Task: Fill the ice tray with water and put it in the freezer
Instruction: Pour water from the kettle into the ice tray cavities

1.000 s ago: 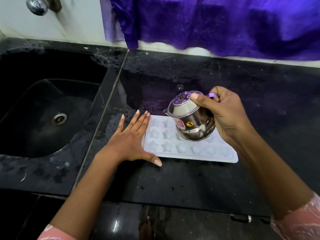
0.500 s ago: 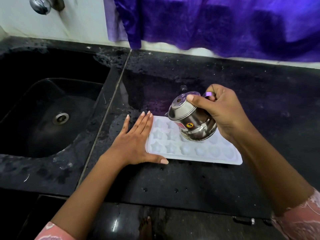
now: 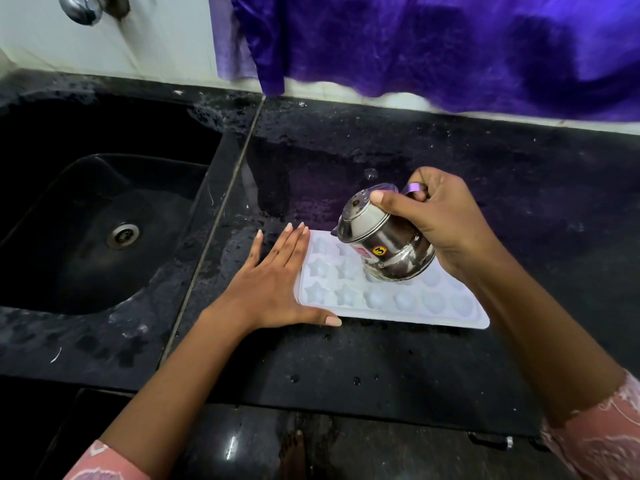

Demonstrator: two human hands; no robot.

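Note:
A white ice tray [image 3: 408, 304] with star and round moulds lies flat on the black counter [image 3: 346, 368]. My left hand [image 3: 273, 289] rests flat against the tray's left end, fingers spread, thumb along its front edge. My right hand [image 3: 443, 223] grips the purple handle of a small steel kettle [image 3: 384, 244], thumb pressed on its purple lid. The kettle is tilted left, with its spout low over the tray's back left moulds. Its body hides the tray's middle back cells. I cannot tell how much water is in the moulds.
A black sink [image 3: 104, 233] with a steel drain lies to the left, a tap [image 3: 79, 8] above it. Purple cloth [image 3: 433, 46] hangs along the back wall. Water drops dot the counter near its front edge.
The kettle has tipped further to the left, its spout lower over the tray. My left hand stays against the tray's end.

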